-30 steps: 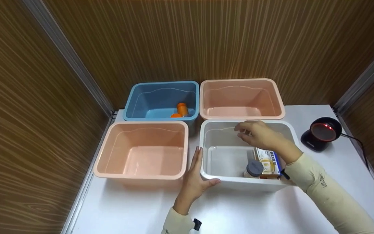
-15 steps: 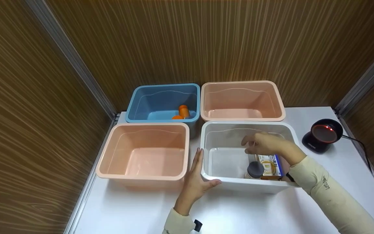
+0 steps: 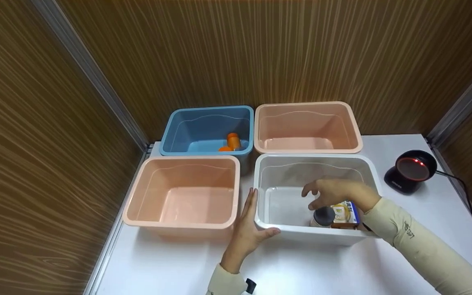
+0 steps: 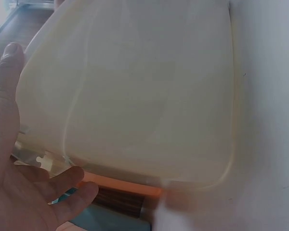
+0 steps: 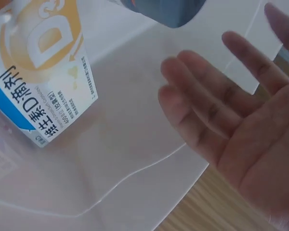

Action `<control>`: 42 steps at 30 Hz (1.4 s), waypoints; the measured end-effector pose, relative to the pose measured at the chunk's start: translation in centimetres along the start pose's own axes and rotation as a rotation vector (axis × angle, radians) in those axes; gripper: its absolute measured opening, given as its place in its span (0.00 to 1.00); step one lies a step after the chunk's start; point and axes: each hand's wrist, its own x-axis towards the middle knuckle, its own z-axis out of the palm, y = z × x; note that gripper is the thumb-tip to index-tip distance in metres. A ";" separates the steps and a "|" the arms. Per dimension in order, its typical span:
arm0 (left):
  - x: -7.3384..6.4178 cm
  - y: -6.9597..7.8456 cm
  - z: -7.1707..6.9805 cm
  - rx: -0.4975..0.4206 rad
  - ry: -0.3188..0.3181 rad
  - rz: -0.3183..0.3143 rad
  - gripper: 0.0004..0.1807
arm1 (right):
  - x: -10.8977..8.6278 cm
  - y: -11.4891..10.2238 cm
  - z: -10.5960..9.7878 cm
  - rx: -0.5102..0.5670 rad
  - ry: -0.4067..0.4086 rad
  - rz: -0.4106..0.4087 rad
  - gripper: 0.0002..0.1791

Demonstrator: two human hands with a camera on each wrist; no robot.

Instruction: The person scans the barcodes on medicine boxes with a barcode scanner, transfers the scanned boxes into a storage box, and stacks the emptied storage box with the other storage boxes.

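Note:
A white plastic bin point(image 3: 301, 230) stands at the front right. My left hand point(image 3: 245, 235) rests against its near left corner, fingers straight along the side and thumb across the front; the left wrist view shows this hand beside the bin's pale wall point(image 4: 139, 96). Inside the bin my right hand point(image 3: 330, 191) hovers with fingers apart, holding nothing. Just below it are a dark-lidded bottle point(image 3: 324, 216) and a white, orange and blue vitamin D drops box point(image 3: 346, 214), at the near right. In the right wrist view the fingers are apart from the box point(image 5: 53, 72) and bottle lid point(image 5: 168, 7).
Behind stand a blue bin point(image 3: 195, 152) with orange-capped bottles point(image 3: 233, 141) and a pink bin point(image 3: 301, 150). Another pink bin point(image 3: 178, 225) is at the front left. A black scanner point(image 3: 411, 172) with a red light and a cable sits at the right.
My right hand has lowered from near the white bin's far rim to just above the bottle and box. The left hand stays at the corner.

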 end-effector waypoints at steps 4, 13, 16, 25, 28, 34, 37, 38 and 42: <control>-0.1 -0.1 0.0 -0.002 0.000 -0.016 0.68 | 0.3 -0.6 0.6 -0.005 -0.084 0.009 0.30; -0.2 -0.2 -0.3 0.020 0.009 0.017 0.68 | 0.8 -1.2 1.4 0.015 -0.222 0.098 0.35; -0.2 -0.2 -0.3 0.019 0.011 0.002 0.68 | 0.9 -1.3 1.4 0.067 -0.265 0.124 0.35; -0.2 -0.1 -0.5 0.024 0.020 -0.013 0.69 | 1.1 -0.9 1.6 0.034 -0.308 0.140 0.36; -0.1 -0.1 -0.6 0.026 0.025 -0.011 0.68 | 1.1 -0.8 1.5 0.010 -0.301 0.145 0.36; 0.0 -0.1 -0.4 0.017 0.022 0.008 0.68 | 1.0 -0.4 1.7 -0.014 -0.222 0.090 0.36; 0.1 -0.1 -0.2 0.008 0.002 0.023 0.67 | 0.9 -0.2 1.7 -0.103 -0.116 0.009 0.39; 0.1 -0.1 -0.2 0.004 -0.005 0.022 0.67 | 0.8 -0.1 1.7 -0.132 -0.078 -0.017 0.40; 0.1 -0.2 -0.1 -0.009 -0.018 0.021 0.67 | 0.9 -0.1 1.6 -0.146 0.013 -0.124 0.45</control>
